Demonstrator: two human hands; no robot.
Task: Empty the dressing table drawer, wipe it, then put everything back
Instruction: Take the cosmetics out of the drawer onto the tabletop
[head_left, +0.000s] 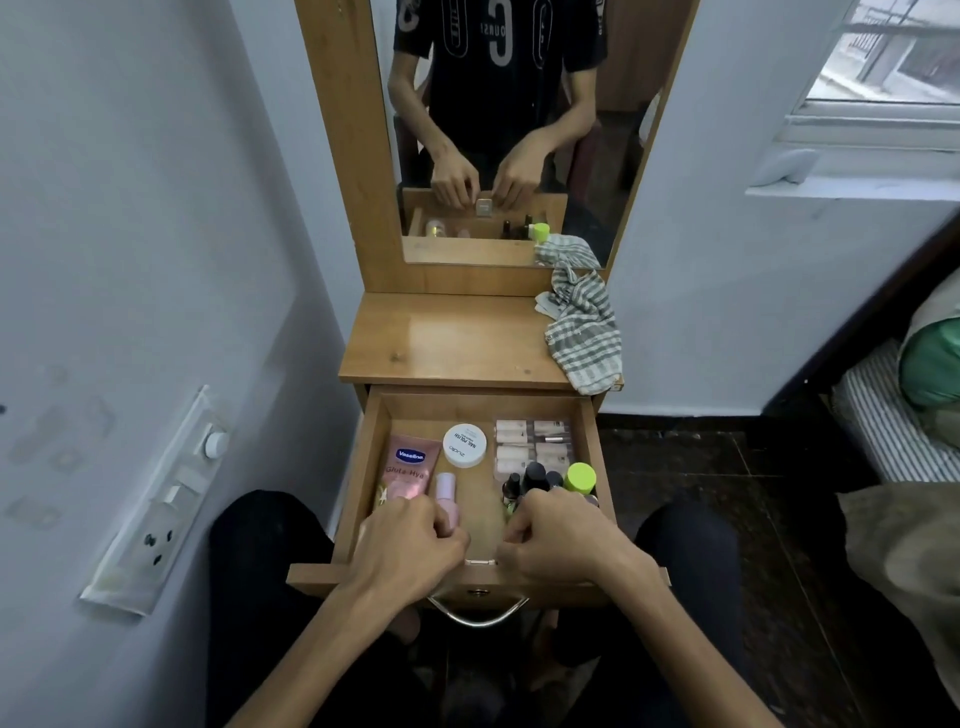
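Note:
The wooden drawer (364, 467) of the dressing table stands pulled out. Inside lie a pink Vaseline tube (410, 464), a white round jar (465, 445), a small pink bottle (447, 491), a clear box of small tubes (532, 446), dark nail polish bottles (535, 477) and a green-capped bottle (581, 478). My left hand (410, 545) and my right hand (561, 540) both grip the top of the drawer's front panel, fingers curled over it, one on each side of the lock. A striped cloth (584, 332) lies on the tabletop's right side.
The tabletop (441, 338) sits under a mirror (498, 130) that reflects my hands. A metal handle (478, 617) hangs below the drawer front. A wall with a switch panel (156, 499) stands close on the left; a bed (893, 415) is on the right.

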